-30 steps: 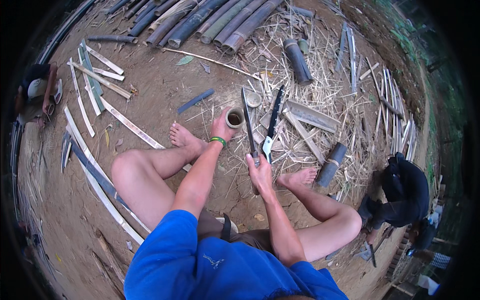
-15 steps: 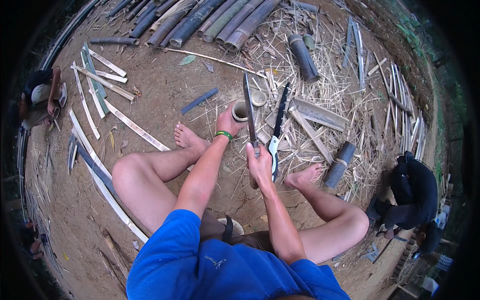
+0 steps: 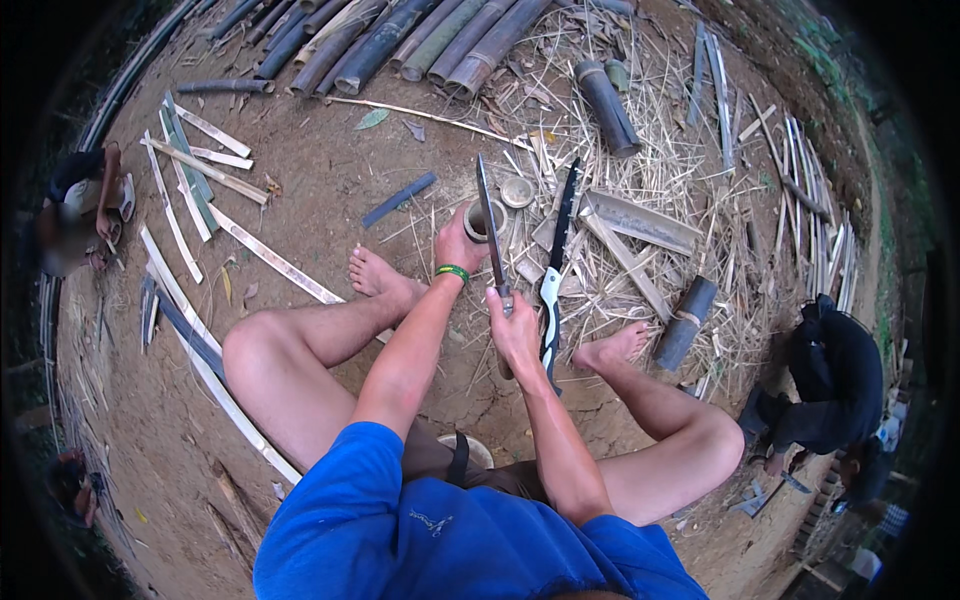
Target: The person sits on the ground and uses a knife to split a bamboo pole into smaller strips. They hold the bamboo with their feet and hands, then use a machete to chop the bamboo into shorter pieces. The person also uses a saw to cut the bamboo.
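My left hand, a green band at its wrist, is wrapped round a short bamboo tube whose open end faces up. In my right hand is the handle of a long knife, its blade pointing away from me and lying across the right part of the tube's opening from this view. Whether blade and tube touch I cannot tell. Just right of the knife lies a handsaw with a black toothed blade and a white-and-black handle. A small round bamboo piece sits beyond the tube.
Bamboo poles are stacked at the far side. Shavings cover the ground at right, with a split bamboo piece and a dark bamboo section. Bamboo strips lie at left. Other people crouch at left and right.
The knife's blade has shifted slightly left, from beside the tube's rim to across its opening. Both hands keep their hold.
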`<state>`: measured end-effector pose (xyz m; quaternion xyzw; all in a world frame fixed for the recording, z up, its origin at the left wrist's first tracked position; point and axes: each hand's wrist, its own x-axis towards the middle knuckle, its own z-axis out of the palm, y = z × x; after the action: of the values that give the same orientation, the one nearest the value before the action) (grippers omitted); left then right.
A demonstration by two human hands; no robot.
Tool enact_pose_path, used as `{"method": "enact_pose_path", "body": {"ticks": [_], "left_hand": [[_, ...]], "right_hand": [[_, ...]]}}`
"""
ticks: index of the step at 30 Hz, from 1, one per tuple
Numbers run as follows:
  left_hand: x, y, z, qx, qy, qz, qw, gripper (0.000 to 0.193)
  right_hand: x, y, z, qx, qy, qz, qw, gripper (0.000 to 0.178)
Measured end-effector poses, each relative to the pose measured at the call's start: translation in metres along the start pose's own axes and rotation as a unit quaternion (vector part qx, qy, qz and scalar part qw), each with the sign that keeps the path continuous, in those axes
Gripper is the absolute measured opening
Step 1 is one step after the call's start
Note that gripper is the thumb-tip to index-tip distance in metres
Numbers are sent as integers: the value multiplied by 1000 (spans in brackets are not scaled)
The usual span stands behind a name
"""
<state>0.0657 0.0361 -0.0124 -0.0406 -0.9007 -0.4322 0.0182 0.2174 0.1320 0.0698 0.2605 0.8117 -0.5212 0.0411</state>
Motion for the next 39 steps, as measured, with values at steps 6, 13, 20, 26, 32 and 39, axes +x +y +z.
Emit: {"method": "enact_pose_path", "body": {"ticks": [6,13,20,26,32,39], "left_hand": [[2,-8,3,-8,-6,-5,1000,93],[4,-14,6,-10,-7,-2,1000,93],[6,-21,2,-58,-47,22,997,87],[20,-48,-10,-230,-127,-142,954,68],[20,-34,-7,-111,-83,-105,985,68],[14,-23,-8,-99,-53,-108,988,61]], "right_hand": [[1,6,2,-4,10,-28,1000,55],[9,6,2,15,4,-22,1000,57],[14,10,0,24,14,-29,999,55],[16,18,6,33,-5,-26,999,48],[15,14,2,17,-14,-36,999,52],[14,12,-2,-5,-6,-46,999,50]]}}
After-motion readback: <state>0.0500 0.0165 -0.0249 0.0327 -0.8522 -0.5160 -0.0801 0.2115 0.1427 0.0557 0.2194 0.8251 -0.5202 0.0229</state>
